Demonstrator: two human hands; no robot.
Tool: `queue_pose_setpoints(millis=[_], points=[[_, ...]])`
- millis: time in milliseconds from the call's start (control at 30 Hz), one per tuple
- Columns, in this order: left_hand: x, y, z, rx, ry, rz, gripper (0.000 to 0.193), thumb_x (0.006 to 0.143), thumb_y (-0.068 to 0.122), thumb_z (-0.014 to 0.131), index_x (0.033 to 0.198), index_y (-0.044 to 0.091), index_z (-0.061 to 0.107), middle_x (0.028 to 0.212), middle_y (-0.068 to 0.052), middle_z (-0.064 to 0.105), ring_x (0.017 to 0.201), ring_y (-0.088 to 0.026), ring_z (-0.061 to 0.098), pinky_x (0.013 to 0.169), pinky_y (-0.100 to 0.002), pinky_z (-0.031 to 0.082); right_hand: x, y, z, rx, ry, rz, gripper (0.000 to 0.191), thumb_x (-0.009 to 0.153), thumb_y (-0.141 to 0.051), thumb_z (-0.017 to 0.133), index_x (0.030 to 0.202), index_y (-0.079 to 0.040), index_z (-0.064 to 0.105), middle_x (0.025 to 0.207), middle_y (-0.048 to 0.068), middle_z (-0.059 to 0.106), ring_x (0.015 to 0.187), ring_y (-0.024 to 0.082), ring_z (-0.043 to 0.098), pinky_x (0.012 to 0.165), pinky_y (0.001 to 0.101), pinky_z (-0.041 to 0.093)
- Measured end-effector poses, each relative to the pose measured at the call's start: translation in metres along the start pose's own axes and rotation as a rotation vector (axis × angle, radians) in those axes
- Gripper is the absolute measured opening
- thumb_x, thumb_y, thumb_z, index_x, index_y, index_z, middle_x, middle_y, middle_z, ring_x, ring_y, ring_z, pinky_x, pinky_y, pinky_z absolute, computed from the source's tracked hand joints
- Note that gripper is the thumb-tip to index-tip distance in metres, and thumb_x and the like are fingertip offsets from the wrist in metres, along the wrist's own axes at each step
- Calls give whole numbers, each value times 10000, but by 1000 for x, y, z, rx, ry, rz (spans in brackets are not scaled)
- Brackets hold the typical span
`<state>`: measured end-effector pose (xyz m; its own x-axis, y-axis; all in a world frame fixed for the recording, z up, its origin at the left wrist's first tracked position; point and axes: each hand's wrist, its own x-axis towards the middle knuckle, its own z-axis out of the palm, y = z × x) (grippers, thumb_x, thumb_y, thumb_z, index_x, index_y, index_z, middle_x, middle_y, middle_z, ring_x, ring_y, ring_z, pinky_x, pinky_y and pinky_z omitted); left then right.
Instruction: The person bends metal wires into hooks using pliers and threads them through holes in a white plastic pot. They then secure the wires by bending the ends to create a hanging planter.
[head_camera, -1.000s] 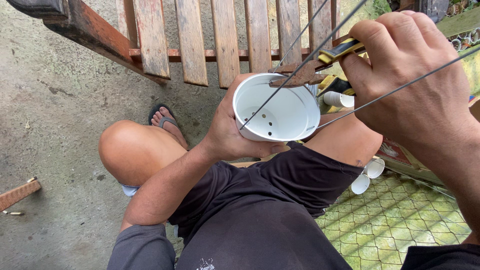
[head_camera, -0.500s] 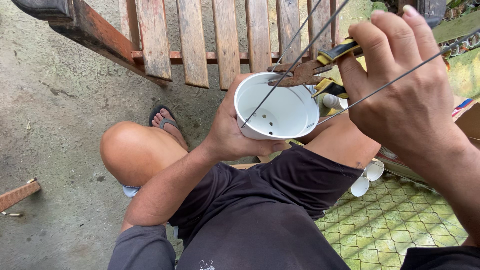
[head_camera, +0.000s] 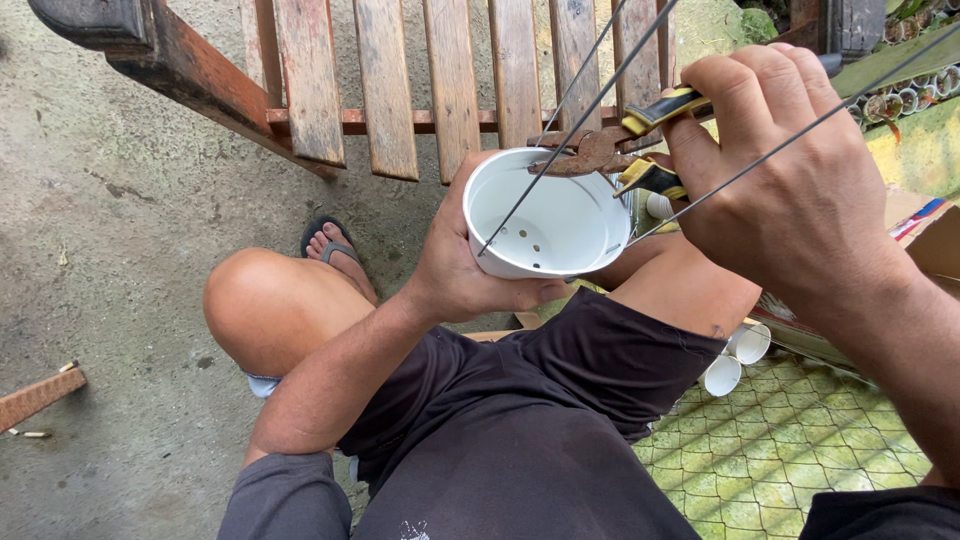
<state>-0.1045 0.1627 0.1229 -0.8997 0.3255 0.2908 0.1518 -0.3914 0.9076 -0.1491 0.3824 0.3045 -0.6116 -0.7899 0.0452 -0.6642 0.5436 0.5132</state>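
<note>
The right arm runs off the picture at 4 o'clock, and the wires (head_camera: 590, 110) run off the top at 12 and 2 o'clock, so their ends cannot be seen. The fingers of the left hand (head_camera: 465, 275) are mostly hidden behind the white pot (head_camera: 545, 215). This hand is wrapped around the pot from 7 o'clock and holds it up above the lap, near the middle of the picture. The pot is round, white and open, with small holes in its bottom. One thin wire reaches down into it. The right hand (head_camera: 790, 190), at 2 o'clock, is closed tight on rusty pliers (head_camera: 600, 150) with yellow and black handles. The pliers' tip is at the pot's top rim, where the wires cross.
</note>
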Motion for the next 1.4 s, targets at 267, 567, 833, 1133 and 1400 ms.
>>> queue_pose_setpoints(millis=[267,567,833,1133,1400], points=[[2,-2,0,-28,7,-12,964,743,235,1000,1484,65,409,1310,-42,544,1266,-145,588,1145,-324,495,4,3,-3,0,-3,-3,122,835,-64,739,912,27,710,1185,141,593,1147,307,594,1025,417,506],[10,1,2,-17,1,34,942,754,250,989,1478,71,413,1293,-32,516,1257,-143,589,1128,-329,514,6,12,-7,9,22,9,86,814,-70,732,854,-3,697,1163,125,607,1104,283,609,935,382,529],[10,3,2,5,4,21,954,734,213,987,1487,68,419,1295,-43,535,1251,-143,595,1121,-324,506,7,14,-6,81,35,28,61,791,-63,724,824,-17,701,1113,115,618,1067,282,626,896,380,540],[9,2,5,35,9,32,940,743,195,983,1476,67,409,1295,-47,532,1255,-160,592,1134,-331,495,9,6,-16,42,68,52,156,723,-62,693,866,-8,725,1099,115,618,1093,275,625,1007,417,541],[5,4,2,10,-3,7,995,744,227,982,1525,84,382,1298,-46,535,1273,-155,596,1148,-347,514,7,2,-12,22,16,51,115,744,-87,715,846,-33,714,1079,93,610,1032,254,624,862,353,543]])
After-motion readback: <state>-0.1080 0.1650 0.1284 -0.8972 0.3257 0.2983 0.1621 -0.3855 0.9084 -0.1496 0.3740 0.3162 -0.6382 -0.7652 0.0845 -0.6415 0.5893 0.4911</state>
